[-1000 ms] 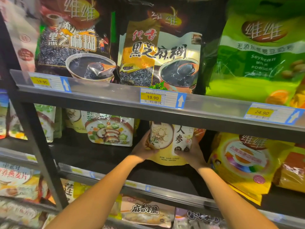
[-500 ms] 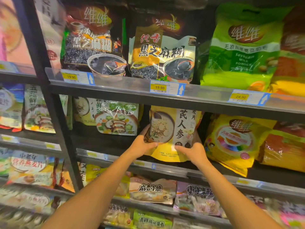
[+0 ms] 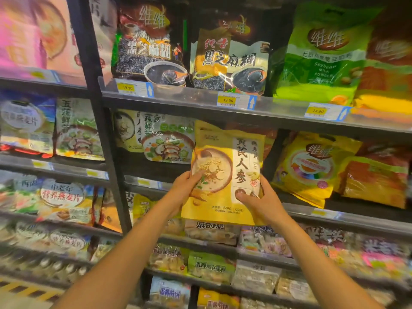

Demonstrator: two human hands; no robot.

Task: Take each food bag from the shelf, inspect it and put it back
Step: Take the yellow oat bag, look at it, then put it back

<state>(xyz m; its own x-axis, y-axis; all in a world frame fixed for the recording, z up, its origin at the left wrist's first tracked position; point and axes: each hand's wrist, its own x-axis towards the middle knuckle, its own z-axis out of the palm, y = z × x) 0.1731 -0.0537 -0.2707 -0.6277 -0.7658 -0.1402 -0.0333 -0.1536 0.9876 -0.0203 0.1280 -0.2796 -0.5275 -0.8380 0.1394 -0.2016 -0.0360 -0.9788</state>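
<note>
Your left hand (image 3: 182,188) and right hand (image 3: 259,202) grip the yellow bag (image 3: 225,175), fingers closed on its sides, now drawn out past the shelf (image 3: 356,217) edge.

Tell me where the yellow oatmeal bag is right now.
Centre of the head view: the yellow oatmeal bag is held between left hand and right hand, under the 19.90 tag.

A yellow plastic food bag printed with a bowl of oat porridge and a white panel of large dark characters (image 3: 225,175) is held upright, its printed face turned outward, clear of the black metal shelf (image 3: 347,216) and in front of its front edge. Its top overlaps the gap beneath the shelf above; its bottom edge hangs below the front rail.
</note>
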